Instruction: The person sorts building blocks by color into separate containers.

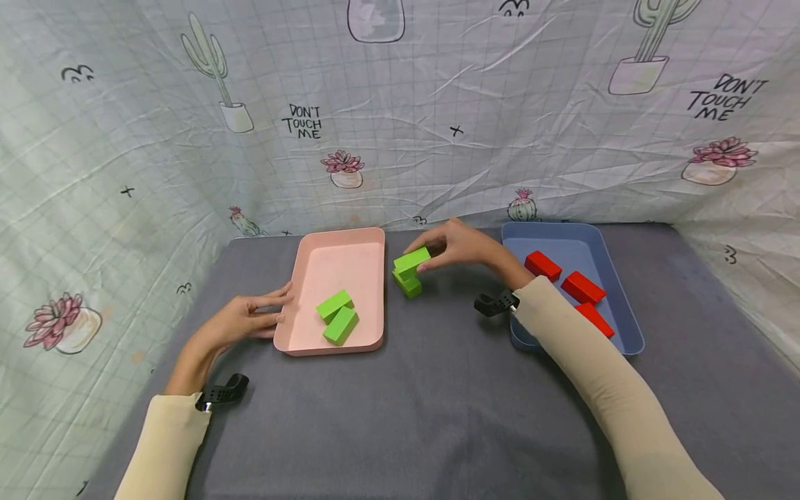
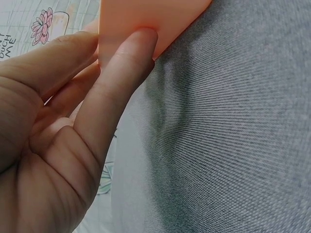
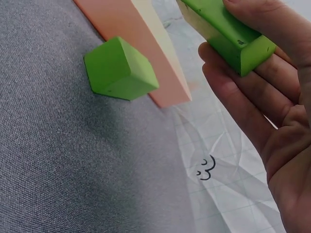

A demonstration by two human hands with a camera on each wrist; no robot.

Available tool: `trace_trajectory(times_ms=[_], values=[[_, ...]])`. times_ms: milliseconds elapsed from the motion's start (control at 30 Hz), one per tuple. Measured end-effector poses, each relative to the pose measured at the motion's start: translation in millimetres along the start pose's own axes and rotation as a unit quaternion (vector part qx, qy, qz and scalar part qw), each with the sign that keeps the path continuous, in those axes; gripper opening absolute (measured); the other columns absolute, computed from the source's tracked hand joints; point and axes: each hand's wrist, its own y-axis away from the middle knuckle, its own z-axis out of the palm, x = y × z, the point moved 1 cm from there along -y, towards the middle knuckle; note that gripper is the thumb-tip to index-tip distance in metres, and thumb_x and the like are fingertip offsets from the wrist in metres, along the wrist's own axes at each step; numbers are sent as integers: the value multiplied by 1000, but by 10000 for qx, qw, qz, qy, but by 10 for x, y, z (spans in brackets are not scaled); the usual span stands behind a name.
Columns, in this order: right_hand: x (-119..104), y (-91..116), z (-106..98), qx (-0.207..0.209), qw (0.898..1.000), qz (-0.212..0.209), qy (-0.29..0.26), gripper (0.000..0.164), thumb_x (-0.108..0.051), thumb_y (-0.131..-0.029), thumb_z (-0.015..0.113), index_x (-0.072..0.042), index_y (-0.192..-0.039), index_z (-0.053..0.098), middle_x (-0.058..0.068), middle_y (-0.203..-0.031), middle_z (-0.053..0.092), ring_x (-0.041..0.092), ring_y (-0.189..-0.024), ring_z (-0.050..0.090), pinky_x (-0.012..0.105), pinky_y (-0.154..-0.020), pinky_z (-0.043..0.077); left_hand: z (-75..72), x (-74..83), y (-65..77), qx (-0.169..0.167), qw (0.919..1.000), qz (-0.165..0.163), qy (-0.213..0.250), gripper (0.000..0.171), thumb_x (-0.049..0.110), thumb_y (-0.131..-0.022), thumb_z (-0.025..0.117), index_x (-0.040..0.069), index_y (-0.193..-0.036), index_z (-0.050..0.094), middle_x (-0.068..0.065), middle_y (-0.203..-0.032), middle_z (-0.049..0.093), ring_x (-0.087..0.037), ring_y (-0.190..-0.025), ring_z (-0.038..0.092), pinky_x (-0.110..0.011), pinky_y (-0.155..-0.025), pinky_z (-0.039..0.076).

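My right hand (image 1: 459, 244) pinches a green block (image 1: 412, 262) between thumb and fingers. In the right wrist view, that block is raised above a second green block (image 3: 120, 70), which lies on the table beside the pink tray (image 1: 344, 243). The head view shows the held block partly covering the lower one. My left hand (image 1: 240, 319) rests its fairly straight fingers against the pink tray's left side. Its thumb (image 2: 124, 63) presses the tray's outer wall in the left wrist view. Inside the tray, two green blocks (image 1: 340, 326) lie against each other.
A blue tray (image 1: 565, 236) stands at the right, holding red blocks (image 1: 584, 287), partly hidden by my right forearm. Grey cloth (image 1: 400, 417) covers the table. Behind it hangs a wrinkled white curtain (image 1: 425, 173) with cactus drawings.
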Motion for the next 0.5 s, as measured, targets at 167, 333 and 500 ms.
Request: trace_trajectory(times_ms=[167, 333, 500], values=[[-21, 3, 8, 2, 10000, -65, -26, 39, -23, -86, 85, -13, -122, 76, 0, -108, 76, 14, -90, 72, 30, -79, 61, 3, 3, 14, -13, 10000, 38, 28, 53, 5, -98, 67, -10, -145, 47, -13, -163, 24, -3, -117, 61, -34, -87, 59], [-35, -3, 19, 11, 9999, -132, 107, 39, -25, -86, 85, -14, -122, 76, -1, -107, 76, 13, -90, 73, 30, -78, 61, 2, 4, 24, 34, 10000, -29, 19, 53, 6, -98, 67, -7, -146, 48, -10, -164, 25, -1, -119, 59, -34, -87, 59], [-49, -11, 25, -3, 9998, -90, 186, 38, -26, -87, 84, -15, -122, 76, -2, -106, 77, 11, -88, 72, 30, -76, 61, 5, -6, 24, 70, 9999, -86, 42, 53, 10, -99, 68, -5, -146, 49, -8, -165, 25, 2, -125, 54, -34, -88, 59]])
